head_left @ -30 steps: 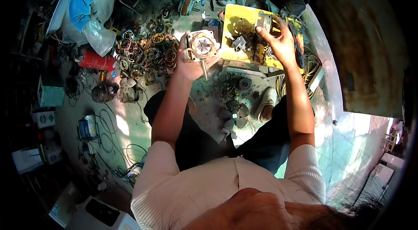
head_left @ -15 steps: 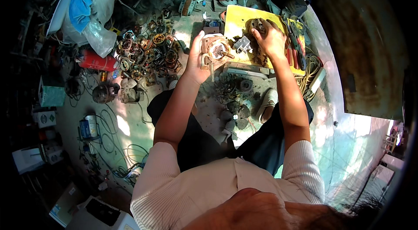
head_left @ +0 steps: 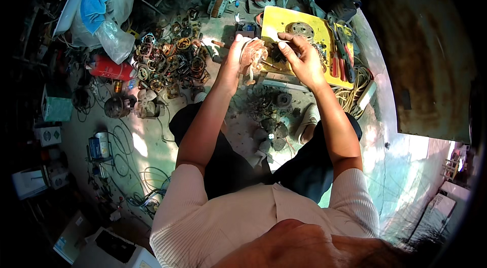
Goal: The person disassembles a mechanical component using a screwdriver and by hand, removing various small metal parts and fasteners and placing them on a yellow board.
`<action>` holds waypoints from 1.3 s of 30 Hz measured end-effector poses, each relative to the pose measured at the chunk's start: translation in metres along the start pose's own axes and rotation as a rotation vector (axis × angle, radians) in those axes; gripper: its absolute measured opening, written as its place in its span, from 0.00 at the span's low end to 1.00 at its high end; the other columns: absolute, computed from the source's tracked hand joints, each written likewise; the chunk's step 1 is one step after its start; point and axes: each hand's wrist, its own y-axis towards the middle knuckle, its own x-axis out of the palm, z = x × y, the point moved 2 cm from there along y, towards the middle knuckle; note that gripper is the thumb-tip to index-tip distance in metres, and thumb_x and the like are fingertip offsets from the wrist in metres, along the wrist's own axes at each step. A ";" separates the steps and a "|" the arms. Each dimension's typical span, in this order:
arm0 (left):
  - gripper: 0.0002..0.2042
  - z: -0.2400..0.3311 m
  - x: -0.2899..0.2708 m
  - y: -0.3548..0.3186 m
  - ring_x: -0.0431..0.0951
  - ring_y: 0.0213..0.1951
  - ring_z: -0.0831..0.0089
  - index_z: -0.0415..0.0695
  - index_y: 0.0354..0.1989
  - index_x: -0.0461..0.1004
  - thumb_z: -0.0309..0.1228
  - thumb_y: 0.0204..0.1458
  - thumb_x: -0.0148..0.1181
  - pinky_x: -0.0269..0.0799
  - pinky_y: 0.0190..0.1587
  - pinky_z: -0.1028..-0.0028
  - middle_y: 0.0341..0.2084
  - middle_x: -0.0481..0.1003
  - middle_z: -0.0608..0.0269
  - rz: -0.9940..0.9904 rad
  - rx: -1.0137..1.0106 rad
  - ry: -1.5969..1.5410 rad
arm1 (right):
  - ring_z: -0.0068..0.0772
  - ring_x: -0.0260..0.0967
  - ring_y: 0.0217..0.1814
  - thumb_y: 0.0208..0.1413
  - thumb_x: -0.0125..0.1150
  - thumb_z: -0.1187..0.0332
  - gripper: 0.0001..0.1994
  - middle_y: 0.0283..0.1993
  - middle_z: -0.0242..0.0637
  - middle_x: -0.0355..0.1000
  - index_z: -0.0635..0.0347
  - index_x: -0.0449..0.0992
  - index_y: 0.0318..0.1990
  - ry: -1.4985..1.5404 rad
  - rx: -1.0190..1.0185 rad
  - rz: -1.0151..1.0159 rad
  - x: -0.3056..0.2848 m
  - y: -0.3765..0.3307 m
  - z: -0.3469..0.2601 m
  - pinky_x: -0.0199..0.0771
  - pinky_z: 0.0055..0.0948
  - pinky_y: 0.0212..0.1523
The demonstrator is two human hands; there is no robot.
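Note:
My left hand [head_left: 236,60] is closed round a worn, brownish motor part [head_left: 252,56], now turned partly edge-on, with a thin metal shaft [head_left: 271,65] pointing right. Just to its right is my right hand [head_left: 304,62], thumb and forefinger curled toward each other. Whatever may be between its fingertips is too small to make out. A dark, blocky piece [head_left: 277,55] shows below the right fingertips, between the two hands. Behind the right hand, a round metal motor cover [head_left: 301,29] with holes lies on the yellow board [head_left: 276,17].
Pliers and screwdrivers [head_left: 342,57] lie on the board's right side, beside coiled cable [head_left: 359,88]. A heap of copper-wound motor parts [head_left: 175,57] covers the floor at left, near a red cylinder [head_left: 111,69]. More small parts and a fan [head_left: 274,133] lie between my feet.
My right hand has left the round cover and come left and nearer, close to the motor part. My left hand has turned the motor part, so its shaft points more sideways.

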 end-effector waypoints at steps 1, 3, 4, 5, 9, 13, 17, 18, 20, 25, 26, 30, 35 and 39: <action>0.30 -0.002 -0.001 0.002 0.75 0.50 0.72 0.40 0.54 0.70 0.56 0.64 0.37 0.70 0.54 0.68 0.49 0.75 0.59 0.002 0.010 0.021 | 0.24 0.72 0.45 0.59 0.62 0.60 0.19 0.45 0.39 0.76 0.64 0.76 0.51 0.114 0.078 -0.042 0.004 -0.003 -0.002 0.71 0.25 0.46; 0.30 -0.005 0.001 0.003 0.74 0.51 0.72 0.40 0.55 0.70 0.56 0.64 0.37 0.68 0.55 0.69 0.49 0.75 0.60 -0.005 0.026 0.073 | 0.25 0.70 0.51 0.60 0.62 0.59 0.24 0.49 0.40 0.75 0.69 0.70 0.56 0.325 0.217 -0.154 0.008 -0.008 -0.008 0.69 0.26 0.55; 0.31 -0.004 0.003 0.001 0.74 0.51 0.72 0.40 0.55 0.70 0.56 0.64 0.37 0.68 0.55 0.69 0.49 0.75 0.60 -0.016 0.033 0.103 | 0.25 0.70 0.51 0.60 0.62 0.59 0.24 0.49 0.41 0.74 0.70 0.70 0.56 0.369 0.233 -0.182 0.010 -0.009 -0.007 0.69 0.26 0.56; 0.31 -0.005 0.005 0.000 0.74 0.52 0.72 0.40 0.56 0.70 0.57 0.64 0.37 0.67 0.56 0.70 0.50 0.74 0.60 -0.026 0.039 0.133 | 0.25 0.70 0.52 0.60 0.62 0.58 0.25 0.50 0.41 0.74 0.70 0.69 0.57 0.413 0.249 -0.209 0.011 -0.009 -0.006 0.70 0.26 0.56; 0.31 -0.010 0.003 0.002 0.73 0.52 0.73 0.41 0.57 0.69 0.57 0.63 0.38 0.67 0.56 0.70 0.50 0.74 0.61 -0.039 0.060 0.179 | 0.25 0.70 0.54 0.58 0.65 0.59 0.29 0.52 0.40 0.73 0.70 0.65 0.60 0.470 0.322 -0.356 0.016 -0.010 -0.012 0.69 0.26 0.56; 0.31 -0.009 0.008 -0.002 0.73 0.51 0.74 0.41 0.56 0.70 0.57 0.63 0.39 0.67 0.54 0.71 0.49 0.74 0.62 0.009 0.065 0.204 | 0.23 0.70 0.53 0.55 0.68 0.62 0.30 0.52 0.37 0.73 0.68 0.65 0.60 0.549 0.267 -0.359 0.026 -0.016 -0.009 0.69 0.26 0.55; 0.27 -0.011 0.009 -0.003 0.75 0.45 0.76 0.41 0.54 0.70 0.53 0.64 0.42 0.71 0.46 0.74 0.44 0.75 0.63 0.026 0.108 0.196 | 0.23 0.70 0.53 0.53 0.70 0.64 0.30 0.52 0.35 0.73 0.68 0.65 0.60 0.542 0.273 -0.338 0.029 -0.018 -0.007 0.69 0.26 0.56; 0.25 -0.012 0.009 -0.003 0.75 0.42 0.77 0.41 0.53 0.70 0.52 0.64 0.43 0.73 0.43 0.76 0.42 0.75 0.63 0.028 0.124 0.185 | 0.23 0.70 0.53 0.53 0.70 0.64 0.30 0.52 0.36 0.73 0.69 0.65 0.60 0.533 0.283 -0.337 0.029 -0.018 -0.007 0.69 0.27 0.56; 0.23 -0.013 0.007 -0.003 0.75 0.42 0.77 0.41 0.53 0.70 0.50 0.64 0.45 0.72 0.44 0.75 0.41 0.75 0.64 0.014 0.116 0.196 | 0.23 0.70 0.53 0.52 0.71 0.66 0.30 0.52 0.36 0.73 0.69 0.64 0.60 0.549 0.292 -0.342 0.028 -0.019 -0.008 0.69 0.27 0.56; 0.22 -0.013 0.008 -0.005 0.74 0.43 0.78 0.41 0.52 0.70 0.47 0.64 0.49 0.70 0.47 0.75 0.41 0.74 0.65 -0.015 0.165 0.180 | 0.24 0.70 0.54 0.48 0.73 0.69 0.33 0.52 0.35 0.73 0.68 0.62 0.60 0.620 0.264 -0.321 0.031 -0.022 -0.011 0.70 0.28 0.57; 0.21 -0.013 0.009 -0.005 0.73 0.43 0.79 0.40 0.52 0.70 0.47 0.63 0.49 0.69 0.47 0.75 0.41 0.74 0.65 -0.013 0.162 0.165 | 0.24 0.70 0.54 0.48 0.74 0.70 0.34 0.53 0.35 0.72 0.68 0.62 0.61 0.626 0.266 -0.318 0.031 -0.023 -0.012 0.70 0.28 0.57; 0.21 -0.012 0.011 -0.007 0.73 0.43 0.79 0.39 0.51 0.71 0.47 0.63 0.50 0.68 0.49 0.75 0.42 0.74 0.65 -0.035 0.145 0.166 | 0.26 0.69 0.57 0.46 0.75 0.70 0.37 0.55 0.37 0.71 0.69 0.59 0.62 0.636 0.277 -0.344 0.031 -0.024 -0.008 0.68 0.29 0.59; 0.21 -0.015 0.014 -0.007 0.73 0.44 0.78 0.38 0.51 0.71 0.46 0.64 0.49 0.68 0.49 0.75 0.42 0.75 0.65 -0.017 0.189 0.181 | 0.30 0.67 0.59 0.44 0.77 0.69 0.40 0.55 0.39 0.70 0.67 0.58 0.63 0.509 0.192 -0.323 0.031 -0.027 -0.004 0.67 0.31 0.61; 0.20 -0.018 0.009 -0.005 0.74 0.44 0.79 0.38 0.51 0.72 0.44 0.65 0.47 0.69 0.48 0.75 0.42 0.75 0.64 -0.016 0.172 0.069 | 0.33 0.68 0.58 0.43 0.77 0.66 0.42 0.56 0.42 0.70 0.66 0.59 0.64 0.247 0.082 -0.243 0.029 -0.033 -0.017 0.67 0.30 0.59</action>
